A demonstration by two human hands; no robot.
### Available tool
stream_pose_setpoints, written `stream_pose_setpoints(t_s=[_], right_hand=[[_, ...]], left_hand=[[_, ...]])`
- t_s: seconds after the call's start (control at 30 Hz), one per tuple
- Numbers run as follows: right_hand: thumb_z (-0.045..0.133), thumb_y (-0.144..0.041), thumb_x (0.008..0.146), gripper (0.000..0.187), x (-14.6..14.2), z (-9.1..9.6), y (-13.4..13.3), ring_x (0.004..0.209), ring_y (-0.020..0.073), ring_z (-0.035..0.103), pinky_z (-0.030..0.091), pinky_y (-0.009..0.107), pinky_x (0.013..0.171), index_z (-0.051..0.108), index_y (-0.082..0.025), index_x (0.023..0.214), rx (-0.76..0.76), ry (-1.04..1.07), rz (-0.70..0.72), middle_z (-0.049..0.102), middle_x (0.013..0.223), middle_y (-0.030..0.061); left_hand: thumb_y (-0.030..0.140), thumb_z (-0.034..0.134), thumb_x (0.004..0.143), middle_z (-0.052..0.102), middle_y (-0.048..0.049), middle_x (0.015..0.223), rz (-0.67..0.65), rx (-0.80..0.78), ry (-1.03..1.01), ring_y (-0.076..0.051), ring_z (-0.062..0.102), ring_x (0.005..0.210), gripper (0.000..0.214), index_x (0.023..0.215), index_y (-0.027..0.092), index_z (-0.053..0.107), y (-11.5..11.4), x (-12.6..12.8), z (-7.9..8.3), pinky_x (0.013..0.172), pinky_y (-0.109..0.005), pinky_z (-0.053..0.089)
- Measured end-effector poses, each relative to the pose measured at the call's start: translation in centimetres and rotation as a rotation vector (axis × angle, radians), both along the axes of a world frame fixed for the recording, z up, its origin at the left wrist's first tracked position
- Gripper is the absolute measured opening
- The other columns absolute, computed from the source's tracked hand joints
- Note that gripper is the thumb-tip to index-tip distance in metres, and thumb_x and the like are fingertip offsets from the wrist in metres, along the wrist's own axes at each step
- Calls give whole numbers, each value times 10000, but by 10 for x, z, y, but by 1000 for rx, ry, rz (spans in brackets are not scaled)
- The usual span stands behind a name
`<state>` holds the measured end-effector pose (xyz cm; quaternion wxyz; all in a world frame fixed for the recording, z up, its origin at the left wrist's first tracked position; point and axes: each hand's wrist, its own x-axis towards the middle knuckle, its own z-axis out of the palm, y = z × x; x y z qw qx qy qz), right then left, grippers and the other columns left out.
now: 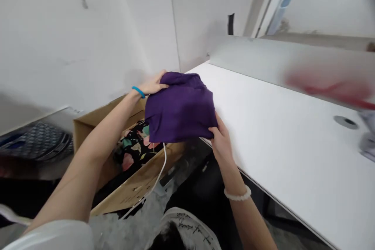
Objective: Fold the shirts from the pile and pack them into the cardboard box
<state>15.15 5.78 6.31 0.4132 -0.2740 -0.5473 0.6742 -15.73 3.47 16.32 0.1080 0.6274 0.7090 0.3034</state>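
In the head view, one purple cloth [181, 111] is held up in the air where the cardboard box [131, 189] and the white counter [278, 133] meet; whether it touches either is hard to tell. The left hand [152, 83] grips its upper left edge, thumb on top, and the right hand [221, 136] pinches its lower right corner. It looks light, soft and limp, unlikely to break or slip, and best taken by opposite edges so it stays flat. Count: two hands, one purple cloth, one box, one counter, two wristbands, one blue [138, 92] and one white [238, 194]. Flowered fabric [128, 161] lies inside the box; its pieces cannot be counted.
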Motion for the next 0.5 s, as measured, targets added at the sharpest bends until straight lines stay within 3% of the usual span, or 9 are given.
stream_pose_setpoints(t_s=[0.13,0.23,0.33,0.43,0.5], right_hand=[[390,-186,718,707,-78,3,-9,1075,197,580,544,384,870,373,-237,1422,-46,-47,317,555,1313,14],[388,-171,719,693,-131,-3,-22,1000,167,600,562,351,825,387,-238,1409,-72,-84,489,536,1327,7],[371,-156,736,685,-171,-11,-33,983,148,603,542,348,851,369,-230,1417,-8,-142,600,550,1312,9],[376,-143,757,668,-195,-19,-36,1103,155,558,468,325,953,373,-207,1421,203,-159,600,554,1319,24],[373,-134,776,653,-204,-26,-37,1172,152,521,423,299,997,369,-203,1426,347,-222,602,550,1329,27]], left_hand=[[329,515,830,582,-126,1113,278,-56,7,-216,544,1022,469,1183,33,423,-90,-64,-8,919,-384,442],[420,529,823,607,-86,1075,461,-124,-6,-213,566,989,481,1172,99,451,-146,-96,-25,870,-323,478],[455,534,813,625,-52,1022,588,-146,-21,-199,574,941,479,1158,131,459,-185,-118,-40,836,-297,490],[458,490,841,631,-60,1020,691,-87,10,-192,563,939,504,1187,99,425,-212,-141,-59,842,-317,487],[467,444,863,631,-70,1061,749,-59,28,-194,564,967,508,1218,107,400,-225,-157,-80,852,-317,485]])
